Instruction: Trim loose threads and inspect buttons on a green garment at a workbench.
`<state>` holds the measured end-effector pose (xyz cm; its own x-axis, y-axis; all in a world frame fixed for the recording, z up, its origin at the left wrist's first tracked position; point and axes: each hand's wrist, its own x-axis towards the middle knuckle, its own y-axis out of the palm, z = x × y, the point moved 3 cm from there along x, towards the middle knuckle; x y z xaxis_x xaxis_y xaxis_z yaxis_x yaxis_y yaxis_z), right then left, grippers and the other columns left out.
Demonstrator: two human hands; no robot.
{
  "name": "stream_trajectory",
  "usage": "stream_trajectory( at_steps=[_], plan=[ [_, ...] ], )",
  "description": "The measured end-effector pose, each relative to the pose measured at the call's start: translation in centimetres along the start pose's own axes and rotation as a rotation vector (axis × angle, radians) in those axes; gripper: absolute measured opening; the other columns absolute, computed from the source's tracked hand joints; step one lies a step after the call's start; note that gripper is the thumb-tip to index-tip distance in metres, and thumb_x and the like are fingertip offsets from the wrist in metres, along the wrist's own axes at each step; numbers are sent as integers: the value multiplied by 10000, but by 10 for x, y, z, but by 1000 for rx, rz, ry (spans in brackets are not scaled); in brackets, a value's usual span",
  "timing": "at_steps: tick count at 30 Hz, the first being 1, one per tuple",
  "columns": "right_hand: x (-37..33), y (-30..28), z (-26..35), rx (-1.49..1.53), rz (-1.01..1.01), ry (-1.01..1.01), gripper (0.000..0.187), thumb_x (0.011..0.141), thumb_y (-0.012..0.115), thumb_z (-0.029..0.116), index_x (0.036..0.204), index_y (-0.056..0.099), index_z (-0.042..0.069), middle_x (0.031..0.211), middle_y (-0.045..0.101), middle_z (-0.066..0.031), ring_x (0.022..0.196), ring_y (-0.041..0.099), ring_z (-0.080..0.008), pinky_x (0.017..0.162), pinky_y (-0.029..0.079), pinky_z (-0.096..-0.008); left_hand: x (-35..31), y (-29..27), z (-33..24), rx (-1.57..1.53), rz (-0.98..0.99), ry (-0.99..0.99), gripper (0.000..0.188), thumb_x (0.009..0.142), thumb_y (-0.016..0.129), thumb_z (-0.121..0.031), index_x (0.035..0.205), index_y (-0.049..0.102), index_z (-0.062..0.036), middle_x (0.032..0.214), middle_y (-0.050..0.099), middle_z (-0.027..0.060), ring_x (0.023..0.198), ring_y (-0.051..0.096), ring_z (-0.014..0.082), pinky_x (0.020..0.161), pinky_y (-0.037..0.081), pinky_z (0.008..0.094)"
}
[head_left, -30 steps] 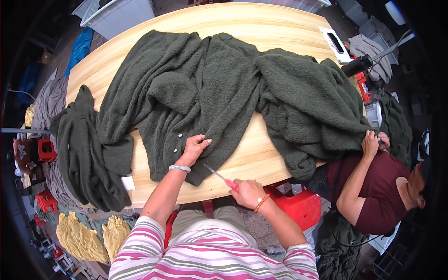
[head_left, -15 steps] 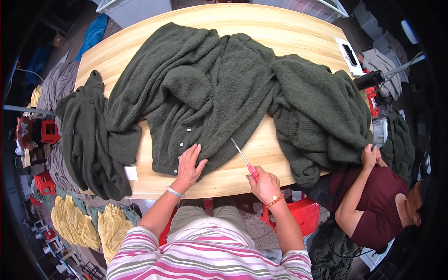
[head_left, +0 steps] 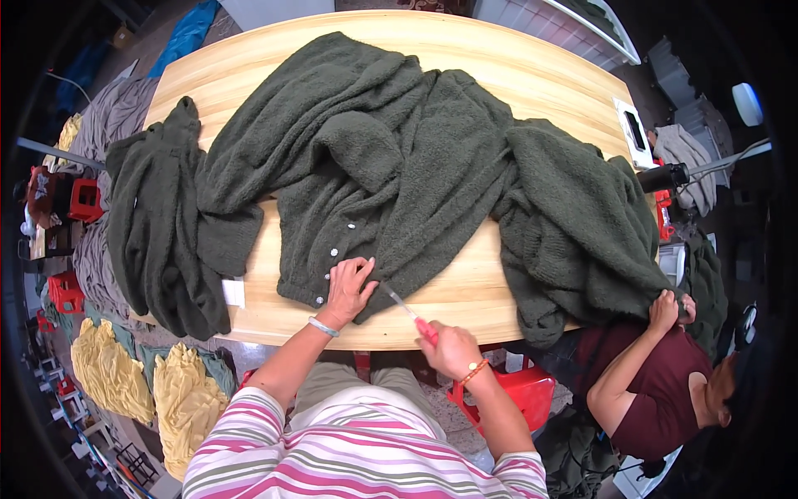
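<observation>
At the near edge of the pale wooden table [head_left: 515, 75], the left hand [head_left: 347, 289] presses spread on the dark green fleecy buttoned cardigan [head_left: 391, 166] while the right hand [head_left: 449, 348] grips small red-handled snips [head_left: 409, 313], seemingly trimming; next likely needs careful blade placement.

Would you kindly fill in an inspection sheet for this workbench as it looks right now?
Surface: pale wooden table, mostly covered by knitwear.
Job's things: dark green buttoned cardigan spread flat; small red-handled tool pointing at its lower hem.
Clutter: a second green garment hanging over the left edge, a third at the right edge; a white-edged flat device at the far right.
Hands: left hand pressing flat on the cardigan hem; right hand closed in a grip on the tool's handle.
Cables: nothing seen.
Surroundings: a person in a maroon top handling the right garment; yellow cloth and red stools on the floor.
</observation>
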<state>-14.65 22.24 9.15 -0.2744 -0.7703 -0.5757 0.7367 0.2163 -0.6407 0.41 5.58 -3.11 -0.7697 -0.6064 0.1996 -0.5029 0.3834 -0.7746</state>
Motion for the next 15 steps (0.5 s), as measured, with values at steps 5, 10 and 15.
stream_trajectory(
  at_steps=[5, 10, 15],
  plan=[
    [15, -37, -14, -55, -235, 121, 260, 847, 622, 294, 899, 605, 40, 714, 641, -225, 722, 636, -415, 692, 500, -512, -12, 2, -7, 124, 36, -21, 621, 737, 730, -175, 1297, 487, -57, 1344, 443, 129, 1218, 420, 314, 989, 316, 453],
    [2, -6, -2, -117, 18, 14, 273, 846, 625, 302, 900, 604, 35, 724, 641, -234, 741, 639, -421, 705, 506, -503, -13, 8, -5, 158, 42, -26, 669, 756, 717, -227, 1345, 445, -67, 1443, 358, 151, 1335, 321, 323, 1068, 256, 489],
    [-5, -5, 0, -75, -19, -7, 251, 847, 617, 288, 918, 616, 48, 725, 640, -242, 739, 639, -427, 703, 506, -508, -16, 2, -4, 128, 75, -74, 722, 765, 710, -232, 1394, 394, -74, 1496, 282, 163, 1373, 269, 348, 1100, 203, 529]
  ],
)
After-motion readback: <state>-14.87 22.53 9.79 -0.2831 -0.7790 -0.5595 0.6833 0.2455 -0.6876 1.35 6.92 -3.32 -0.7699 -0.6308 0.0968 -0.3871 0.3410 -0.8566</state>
